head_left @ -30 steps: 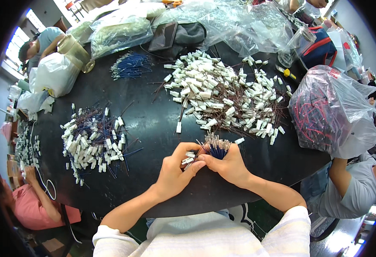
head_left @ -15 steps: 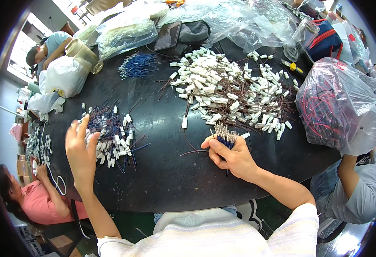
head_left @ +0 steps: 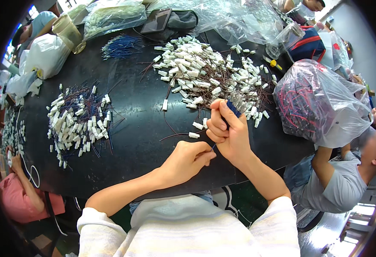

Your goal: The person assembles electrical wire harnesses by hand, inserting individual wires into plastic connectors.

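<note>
Blue wires (head_left: 233,108): in a connector pile at left, a loose heap at upper left, and a bundle in the right hand.
Left pile (head_left: 74,124): white connectors and dark blue wires, tangled on the black table (head_left: 140,139), well apart from both hands.
Loose blue heap (head_left: 121,46): no white connectors seen on it.
Left hand (head_left: 190,160): narrow, fingertips pinching a blue strand just below the right hand.
Central pile (head_left: 196,73): white connectors on brown wires, beyond the hands.
Right hand (head_left: 230,130): closed around the bundle, pale tips upward.
Step, as judged: singling a strand from the bundle.
Next move, as judged: calls for a firm right grip and a clean pull.
Clear bag (head_left: 303,103): red wires inside, at right.
</note>
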`<state>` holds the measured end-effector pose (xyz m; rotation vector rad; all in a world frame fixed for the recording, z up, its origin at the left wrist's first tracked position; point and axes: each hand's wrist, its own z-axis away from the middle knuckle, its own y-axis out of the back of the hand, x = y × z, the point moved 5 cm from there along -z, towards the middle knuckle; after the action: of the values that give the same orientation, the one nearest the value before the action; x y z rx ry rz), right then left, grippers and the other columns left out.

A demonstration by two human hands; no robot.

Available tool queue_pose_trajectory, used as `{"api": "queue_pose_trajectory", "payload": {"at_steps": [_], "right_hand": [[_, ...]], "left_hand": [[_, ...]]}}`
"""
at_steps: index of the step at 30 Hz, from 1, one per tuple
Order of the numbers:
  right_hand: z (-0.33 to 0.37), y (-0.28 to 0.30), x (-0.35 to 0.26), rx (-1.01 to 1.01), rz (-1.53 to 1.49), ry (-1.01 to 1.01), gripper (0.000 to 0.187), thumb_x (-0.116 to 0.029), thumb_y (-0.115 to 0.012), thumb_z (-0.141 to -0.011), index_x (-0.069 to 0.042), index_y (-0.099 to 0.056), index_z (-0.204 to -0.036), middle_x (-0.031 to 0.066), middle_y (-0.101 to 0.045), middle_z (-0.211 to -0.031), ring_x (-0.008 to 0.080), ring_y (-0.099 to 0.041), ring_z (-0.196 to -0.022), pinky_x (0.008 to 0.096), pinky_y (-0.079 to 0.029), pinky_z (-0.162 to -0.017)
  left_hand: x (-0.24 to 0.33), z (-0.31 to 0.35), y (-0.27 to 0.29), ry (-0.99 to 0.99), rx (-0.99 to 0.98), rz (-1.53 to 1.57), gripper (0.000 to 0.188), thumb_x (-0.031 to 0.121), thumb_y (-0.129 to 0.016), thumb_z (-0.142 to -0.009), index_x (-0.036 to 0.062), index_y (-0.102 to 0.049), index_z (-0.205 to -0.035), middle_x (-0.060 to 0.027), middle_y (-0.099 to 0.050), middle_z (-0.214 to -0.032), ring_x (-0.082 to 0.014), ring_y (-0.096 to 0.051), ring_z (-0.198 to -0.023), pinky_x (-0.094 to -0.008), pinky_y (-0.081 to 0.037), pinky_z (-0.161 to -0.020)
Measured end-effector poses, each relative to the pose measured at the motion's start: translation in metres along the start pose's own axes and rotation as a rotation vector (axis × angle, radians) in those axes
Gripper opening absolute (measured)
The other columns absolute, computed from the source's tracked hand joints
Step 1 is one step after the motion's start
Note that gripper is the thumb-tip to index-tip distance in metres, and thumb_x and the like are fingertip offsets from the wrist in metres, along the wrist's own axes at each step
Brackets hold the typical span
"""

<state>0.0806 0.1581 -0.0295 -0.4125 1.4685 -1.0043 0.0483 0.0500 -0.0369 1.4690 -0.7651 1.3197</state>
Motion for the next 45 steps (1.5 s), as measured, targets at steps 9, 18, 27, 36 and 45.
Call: {"api": "queue_pose_trajectory", "payload": {"at_steps": [9, 18, 27, 36, 45], "right_hand": [[0.033, 0.003, -0.004, 0.128, 0.172, 0.2, 0.019, -0.015, -0.046, -0.092, 0.003, -0.054, -0.092, -0.0011, -0.036, -0.054, 0.0042, -0.025, -0.042, 0.0212, -0.02, -0.038], [0.041, 0.014, 0.01, 0.165, 0.474, 0.071, 0.017, -0.012, -0.045, -0.092, 0.003, -0.054, -0.089, -0.0041, -0.033, -0.053, 0.002, -0.025, -0.043, 0.0193, -0.018, -0.039], [0.0, -0.014, 0.035, 0.002, 0.603, -0.147, 0.006, -0.011, -0.052, -0.088, -0.005, -0.05, -0.086, 0.0001, -0.051, -0.059, 0.0038, -0.042, -0.048, 0.0185, -0.029, -0.041], [-0.004, -0.009, 0.046, -0.01, 0.65, -0.173, 0.006, -0.004, -0.06, -0.081, -0.001, -0.054, -0.081, 0.0018, -0.054, -0.059, 0.0062, -0.049, -0.049, 0.0188, -0.032, -0.043], [-0.005, -0.008, 0.046, -0.01, 0.774, -0.201, 0.011, -0.001, -0.066, -0.075, -0.002, -0.055, -0.077, -0.0024, -0.052, -0.06, 0.0029, -0.047, -0.053, 0.0185, -0.038, -0.048]], "left_hand": [[0.005, 0.009, 0.007, -0.446, 0.195, -0.402, 0.016, 0.015, -0.065, -0.077, 0.0019, -0.055, -0.074, -0.0065, -0.053, -0.059, -0.02, -0.054, -0.051, -0.0317, -0.045, -0.048], [-0.004, -0.004, 0.03, -0.545, 0.202, -0.721, 0.012, 0.0, -0.06, -0.073, -0.0003, -0.054, -0.084, -0.0103, -0.055, -0.081, -0.0222, -0.055, -0.071, -0.0316, -0.047, -0.058], [-0.044, 0.014, 0.088, 0.159, 0.307, 0.698, 0.01, 0.006, -0.058, -0.084, -0.0033, -0.058, -0.086, -0.0096, -0.06, -0.072, -0.0094, -0.055, -0.052, -0.0179, -0.041, -0.039], [-0.055, 0.017, 0.089, 0.2, 0.272, 0.847, 0.012, 0.008, -0.059, -0.085, -0.0041, -0.056, -0.083, -0.0129, -0.062, -0.073, -0.0126, -0.057, -0.05, -0.0192, -0.04, -0.036], [-0.055, 0.02, 0.089, 0.192, 0.244, 0.906, 0.014, 0.008, -0.058, -0.085, -0.0048, -0.056, -0.081, -0.0149, -0.061, -0.069, -0.0139, -0.057, -0.046, -0.0196, -0.037, -0.032]]}}
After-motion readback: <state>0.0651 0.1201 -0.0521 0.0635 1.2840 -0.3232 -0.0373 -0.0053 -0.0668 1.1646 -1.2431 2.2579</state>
